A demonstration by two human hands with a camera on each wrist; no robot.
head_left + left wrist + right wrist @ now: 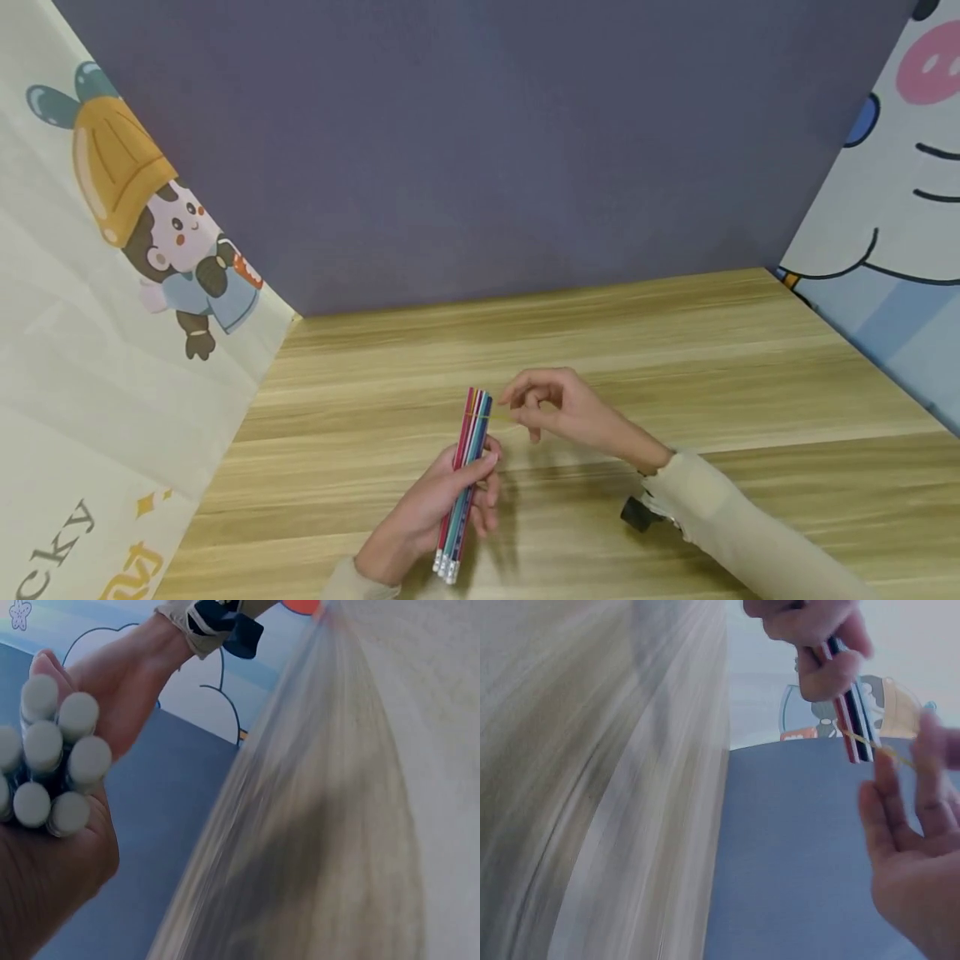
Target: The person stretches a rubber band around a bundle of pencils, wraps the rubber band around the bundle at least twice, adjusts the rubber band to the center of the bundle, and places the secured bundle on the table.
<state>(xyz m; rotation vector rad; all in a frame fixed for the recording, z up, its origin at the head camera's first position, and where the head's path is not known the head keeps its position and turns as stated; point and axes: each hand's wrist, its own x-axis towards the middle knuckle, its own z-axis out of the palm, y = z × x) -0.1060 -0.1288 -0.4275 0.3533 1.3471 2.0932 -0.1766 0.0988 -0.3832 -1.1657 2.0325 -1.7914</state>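
My left hand [450, 492] grips a bundle of several pencils [470, 450] above the wooden table, thumb across the front. Their white eraser ends [43, 746] point toward me and fill the left of the left wrist view. Around the far end of the bundle runs a thin yellow rubber band [491, 417], stretched out to the right. My right hand [566, 408] pinches the pulled end of that band between thumb and finger. In the right wrist view the band [900, 758] reaches from the pencils to the fingers of my right hand [922, 832].
The wood-grain table [360, 367] lies below both hands. A dark grey panel [480, 150] stands along its back edge. Printed cartoon sheets flank it, the left sheet [45, 333] and the right sheet [900, 233]. A black device [637, 513] sits at my right wrist.
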